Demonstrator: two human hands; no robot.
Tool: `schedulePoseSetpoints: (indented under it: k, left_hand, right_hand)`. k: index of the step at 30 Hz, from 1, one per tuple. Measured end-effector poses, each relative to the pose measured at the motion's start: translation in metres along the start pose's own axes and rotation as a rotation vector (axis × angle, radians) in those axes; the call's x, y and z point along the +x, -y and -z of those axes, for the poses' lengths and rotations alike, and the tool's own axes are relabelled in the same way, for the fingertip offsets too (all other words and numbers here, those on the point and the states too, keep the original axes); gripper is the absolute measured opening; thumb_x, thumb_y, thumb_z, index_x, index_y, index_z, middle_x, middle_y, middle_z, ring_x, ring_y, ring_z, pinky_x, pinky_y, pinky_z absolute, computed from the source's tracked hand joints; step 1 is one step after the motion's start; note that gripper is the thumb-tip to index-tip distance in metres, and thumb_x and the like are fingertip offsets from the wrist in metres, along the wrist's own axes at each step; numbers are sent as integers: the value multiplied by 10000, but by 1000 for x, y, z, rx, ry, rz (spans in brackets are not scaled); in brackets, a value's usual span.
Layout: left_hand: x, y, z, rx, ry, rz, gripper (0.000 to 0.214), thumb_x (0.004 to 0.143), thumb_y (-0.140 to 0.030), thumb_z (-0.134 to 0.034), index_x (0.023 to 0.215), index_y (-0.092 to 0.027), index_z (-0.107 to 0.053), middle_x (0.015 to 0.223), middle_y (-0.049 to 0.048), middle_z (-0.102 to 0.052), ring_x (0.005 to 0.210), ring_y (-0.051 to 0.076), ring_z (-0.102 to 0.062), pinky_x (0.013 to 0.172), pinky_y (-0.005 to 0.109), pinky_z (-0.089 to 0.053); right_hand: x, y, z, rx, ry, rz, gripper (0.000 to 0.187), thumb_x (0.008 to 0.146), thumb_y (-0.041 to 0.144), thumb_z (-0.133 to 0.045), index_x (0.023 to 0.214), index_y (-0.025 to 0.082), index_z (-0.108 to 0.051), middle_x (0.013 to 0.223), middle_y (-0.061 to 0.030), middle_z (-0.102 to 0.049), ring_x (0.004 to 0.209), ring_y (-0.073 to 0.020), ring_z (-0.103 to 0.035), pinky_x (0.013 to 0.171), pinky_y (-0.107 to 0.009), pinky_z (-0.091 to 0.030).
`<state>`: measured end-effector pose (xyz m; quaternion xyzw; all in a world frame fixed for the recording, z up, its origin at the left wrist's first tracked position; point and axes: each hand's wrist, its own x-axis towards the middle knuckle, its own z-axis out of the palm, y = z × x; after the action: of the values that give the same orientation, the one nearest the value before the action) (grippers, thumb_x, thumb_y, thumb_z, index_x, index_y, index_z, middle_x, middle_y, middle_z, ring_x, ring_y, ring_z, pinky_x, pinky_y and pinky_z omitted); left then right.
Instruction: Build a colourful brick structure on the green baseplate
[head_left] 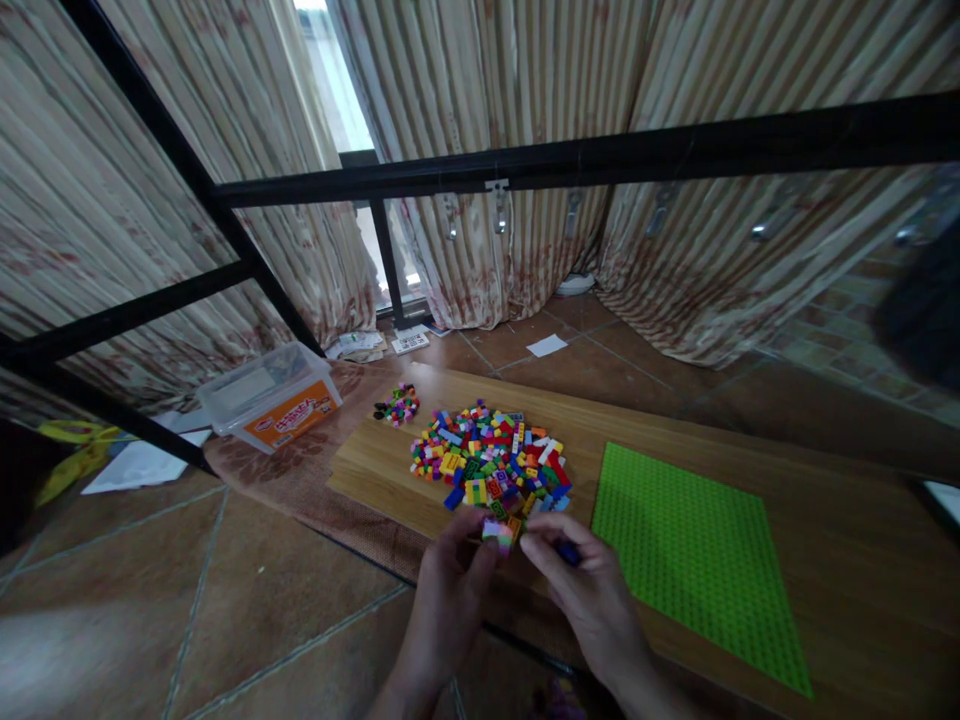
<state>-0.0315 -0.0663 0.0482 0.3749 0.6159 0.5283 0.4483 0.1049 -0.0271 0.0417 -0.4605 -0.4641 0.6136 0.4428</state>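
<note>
Left hand (450, 590) and right hand (592, 590) both pinch a small pink-and-green plastic brick stack (497, 533) — I judge joining underway; studs need aligning.

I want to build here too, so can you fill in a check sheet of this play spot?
surface: wooden board lying on a brown mat.
job's things: small brick stack; brick pile just behind it; green baseplate flat beside it.
clutter: little brick heap; plastic box; papers on the floor.
grips: left hand and right hand both pinch the small brick stack.
cables: nothing seen.
surroundings: tiled floor, striped curtains, black metal frame.
</note>
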Motion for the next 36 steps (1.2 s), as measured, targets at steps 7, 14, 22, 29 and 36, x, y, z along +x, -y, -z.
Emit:
schedulePoseSetpoints:
  k: [7, 14, 22, 29, 36]
  left_hand:
    - [-12, -9, -7, 130, 123, -99, 268, 860, -256, -567, 1113, -205, -636, 1015, 44, -692, 900, 190, -640, 813, 278, -490]
    - [10, -4, -19, -81, 40, -23, 233, 780, -214, -603, 999, -155, -657, 846, 37, -681, 770, 168, -633, 703, 254, -503]
    - [58, -9, -32, -569, -42, 237, 286, 687, -284, -691, 913, -120, -631, 687, 22, -636, 582, 114, -594, 543, 204, -459]
    - [80, -19, -44, -630, 47, 207, 379, 625, -412, -799, 808, -119, -644, 652, 0, -609, 542, 64, -546, 526, 160, -422]
    - [87, -6, -50, -613, -46, 154, 395, 602, -443, -794, 779, -112, -668, 616, 4, -611, 528, 73, -541, 519, 172, -416]
  right_hand:
    - [10, 9, -3, -289, 199, 408, 130, 837, 247, -644, 940, 260, -721, 901, -16, -634, 839, -145, -614, 758, -257, -487]
    - [32, -6, -10, -262, 79, 400, 149, 855, 301, -602, 897, 229, -725, 866, -31, -680, 823, -165, -641, 741, -276, -500]
    - [83, -8, -16, -124, -148, 229, 298, 742, 457, -667, 854, 197, -757, 821, -44, -748, 769, -202, -667, 712, -311, -522]
    - [102, -12, -18, -151, -125, 246, 309, 738, 475, -652, 813, 195, -756, 784, -57, -745, 691, -204, -673, 633, -307, -527]
    - [107, -23, -23, -178, -184, 262, 357, 758, 521, -619, 819, 194, -749, 806, -67, -747, 678, -205, -674, 602, -303, -530]
